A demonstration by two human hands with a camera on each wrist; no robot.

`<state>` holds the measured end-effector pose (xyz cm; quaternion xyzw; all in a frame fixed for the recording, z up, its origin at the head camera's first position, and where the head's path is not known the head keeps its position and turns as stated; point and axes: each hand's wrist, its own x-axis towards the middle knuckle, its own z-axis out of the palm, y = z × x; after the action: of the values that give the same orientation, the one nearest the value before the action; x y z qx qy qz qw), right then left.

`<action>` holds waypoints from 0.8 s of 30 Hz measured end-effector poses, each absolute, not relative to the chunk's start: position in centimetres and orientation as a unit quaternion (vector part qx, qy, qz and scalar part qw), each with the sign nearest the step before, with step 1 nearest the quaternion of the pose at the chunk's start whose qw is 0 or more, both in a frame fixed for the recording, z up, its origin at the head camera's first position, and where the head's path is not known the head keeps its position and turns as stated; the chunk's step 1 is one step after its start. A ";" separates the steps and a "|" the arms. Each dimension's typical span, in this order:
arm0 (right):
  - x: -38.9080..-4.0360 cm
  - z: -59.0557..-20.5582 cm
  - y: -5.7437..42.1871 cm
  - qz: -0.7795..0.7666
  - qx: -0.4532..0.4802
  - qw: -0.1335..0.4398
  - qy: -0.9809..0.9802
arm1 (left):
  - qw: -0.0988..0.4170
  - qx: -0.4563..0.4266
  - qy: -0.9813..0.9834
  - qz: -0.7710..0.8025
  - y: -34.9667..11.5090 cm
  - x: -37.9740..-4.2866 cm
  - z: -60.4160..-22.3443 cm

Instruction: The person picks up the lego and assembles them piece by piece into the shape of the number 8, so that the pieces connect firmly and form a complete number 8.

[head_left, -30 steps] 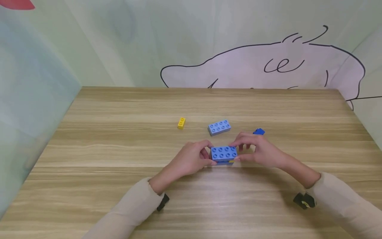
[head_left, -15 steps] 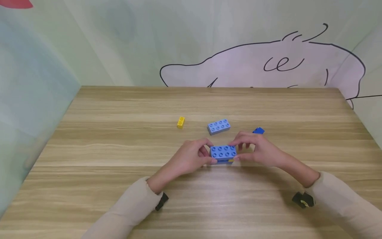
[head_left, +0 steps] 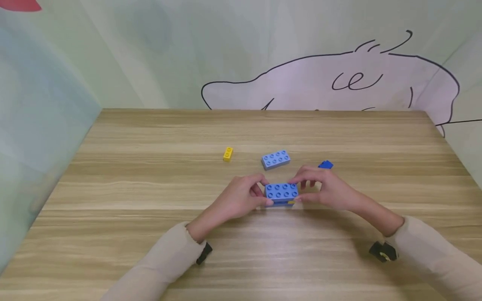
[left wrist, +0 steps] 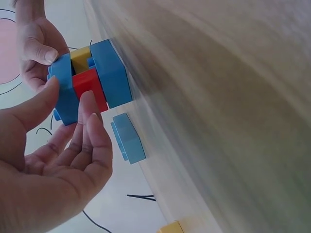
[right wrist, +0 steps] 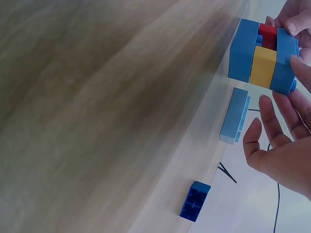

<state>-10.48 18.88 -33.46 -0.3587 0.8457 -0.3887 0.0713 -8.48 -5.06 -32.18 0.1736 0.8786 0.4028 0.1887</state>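
Observation:
A small stack of toy building bricks stands on the table between my hands. Its top is a blue eight-stud brick [head_left: 281, 191]. Under that, in the left wrist view, sit a red brick [left wrist: 87, 83] and a yellow brick [left wrist: 80, 59] side by side, with a gap between them. A second blue brick [left wrist: 112, 73] forms the base. My left hand [head_left: 242, 196] pinches the top brick's left end between thumb and fingers, one finger lying by the red brick. At the opposite end, my right hand [head_left: 331, 190] holds the same brick by thumb and fingertips.
Behind the stack lies a light blue eight-stud brick [head_left: 276, 160]. A small yellow two-stud brick [head_left: 228, 154] is farther left. Beyond my right hand rests a dark blue brick [right wrist: 195, 201], its hollow side showing. A wall with a line drawing [head_left: 331, 79] borders the table's back edge.

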 end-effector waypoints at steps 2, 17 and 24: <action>-10.5 -33.4 18.9 -0.388 -0.357 0.073 0.846 | 0.191 0.175 0.877 0.404 -5.1 -8.5 -32.2; -12.0 -32.3 21.5 -0.399 -0.322 0.057 0.857 | 0.200 0.165 0.879 0.400 -5.0 -8.6 -32.1; -13.4 -31.6 24.0 -0.339 -0.211 0.030 0.916 | 0.203 0.161 0.877 0.404 -5.1 -8.6 -32.1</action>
<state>-13.45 24.03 -31.63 -0.2106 0.9164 -0.3389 0.0296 -8.60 -5.13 -32.08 0.1613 0.8773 0.4040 0.2026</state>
